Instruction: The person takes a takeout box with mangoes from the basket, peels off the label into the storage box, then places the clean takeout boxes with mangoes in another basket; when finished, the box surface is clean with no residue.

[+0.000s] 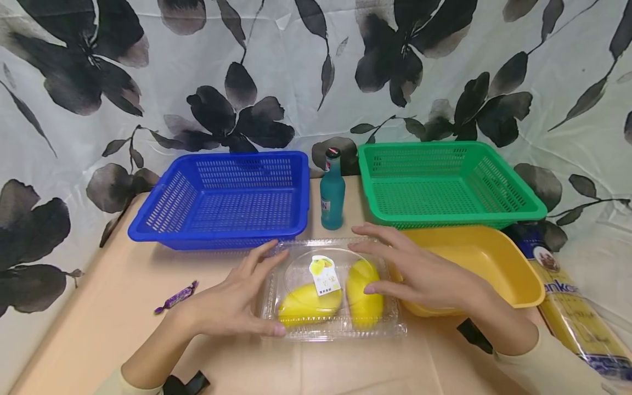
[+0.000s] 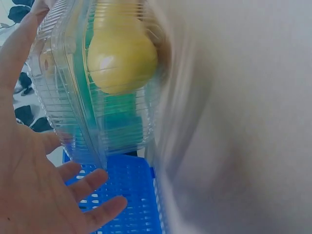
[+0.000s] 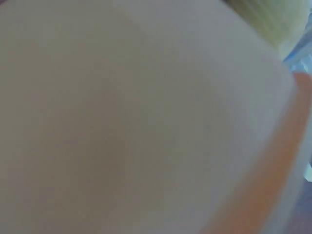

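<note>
A clear plastic clamshell box [image 1: 296, 269] lies on the table with two yellow mango-shaped fruits inside, one on its side at the left [image 1: 306, 307] and one lengthwise at the right [image 1: 364, 318]. A white label [image 1: 326, 280] with a fruit picture is on the lid. My left hand [image 1: 224, 304] is at the box's left side, fingers spread, thumb by the near left corner; the left wrist view shows its fingers extended beside the clear wall [image 2: 73, 112]. Over the box's right side reaches my right hand [image 1: 429, 274], fingers apart. The right wrist view is mostly blurred.
A blue basket [image 1: 217, 241] stands behind at the left, a green basket [image 1: 459, 216] at the right. Between them is a teal bottle [image 1: 332, 200]. A yellow tub [image 1: 494, 269] and a yellow-and-blue packet [image 1: 577, 312] lie right. A purple-wrapped candy [image 1: 176, 298] is left.
</note>
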A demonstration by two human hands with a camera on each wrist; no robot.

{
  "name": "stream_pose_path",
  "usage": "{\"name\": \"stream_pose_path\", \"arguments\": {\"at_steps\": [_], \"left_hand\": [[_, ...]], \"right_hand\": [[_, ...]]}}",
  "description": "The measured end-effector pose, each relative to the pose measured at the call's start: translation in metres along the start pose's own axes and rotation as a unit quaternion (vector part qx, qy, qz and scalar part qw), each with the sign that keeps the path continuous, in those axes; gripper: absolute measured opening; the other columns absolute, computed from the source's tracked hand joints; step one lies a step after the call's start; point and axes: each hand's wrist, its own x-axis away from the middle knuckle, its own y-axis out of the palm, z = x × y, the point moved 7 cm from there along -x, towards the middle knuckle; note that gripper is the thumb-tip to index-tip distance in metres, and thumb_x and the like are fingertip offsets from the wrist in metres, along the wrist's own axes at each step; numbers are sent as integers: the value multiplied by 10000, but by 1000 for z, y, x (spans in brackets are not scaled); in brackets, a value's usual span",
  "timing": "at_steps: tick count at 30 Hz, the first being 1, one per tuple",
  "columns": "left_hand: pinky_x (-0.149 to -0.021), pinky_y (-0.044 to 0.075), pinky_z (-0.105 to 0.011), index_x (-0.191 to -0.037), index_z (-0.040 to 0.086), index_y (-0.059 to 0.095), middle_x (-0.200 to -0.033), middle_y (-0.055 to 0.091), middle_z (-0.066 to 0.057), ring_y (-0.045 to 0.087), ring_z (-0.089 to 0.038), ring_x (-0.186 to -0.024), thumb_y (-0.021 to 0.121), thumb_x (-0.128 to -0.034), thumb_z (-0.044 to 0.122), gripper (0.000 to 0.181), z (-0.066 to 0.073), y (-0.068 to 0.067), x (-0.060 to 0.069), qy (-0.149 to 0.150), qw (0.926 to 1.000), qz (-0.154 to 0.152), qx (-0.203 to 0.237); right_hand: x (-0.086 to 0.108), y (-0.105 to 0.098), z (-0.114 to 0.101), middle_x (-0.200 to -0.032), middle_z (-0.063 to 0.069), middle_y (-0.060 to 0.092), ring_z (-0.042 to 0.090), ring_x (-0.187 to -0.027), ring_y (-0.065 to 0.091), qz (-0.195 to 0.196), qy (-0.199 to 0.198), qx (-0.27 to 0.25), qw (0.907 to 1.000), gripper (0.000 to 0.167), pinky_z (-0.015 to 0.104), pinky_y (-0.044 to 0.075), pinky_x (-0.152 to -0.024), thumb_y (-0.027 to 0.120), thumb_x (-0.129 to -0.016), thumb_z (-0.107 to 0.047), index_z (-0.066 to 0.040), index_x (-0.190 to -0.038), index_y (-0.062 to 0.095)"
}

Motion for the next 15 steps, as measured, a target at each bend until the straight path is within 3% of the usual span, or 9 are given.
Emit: {"name": "stream_pose_path", "arguments": {"at_steps": [6,15], "left_hand": [[-1109,252,-779,-1649,335,150,-1713,13,-45,171,-461,-1529,816,-709,710,1212,-3,2,1,-181,9997,-11,153],[-1157,225,-734,-1632,263,204,-1709,63,-103,194,-407,-1541,796,-674,772,1236,-2,-2,-6,-206,9995,-146,-187]], "right_hand": [[-16,12,-17,-1608,-16,398,249,-1464,413,-12,-658,128,9977,501,493,465,-1106,695,-973,-424,-270,-1438,589],[-31,20,-22,-1583,-45,443,213,-1459,420,-31,-883,284,9957,433,493,448,-1127,708,-964,-433,-280,-1363,642]]}}
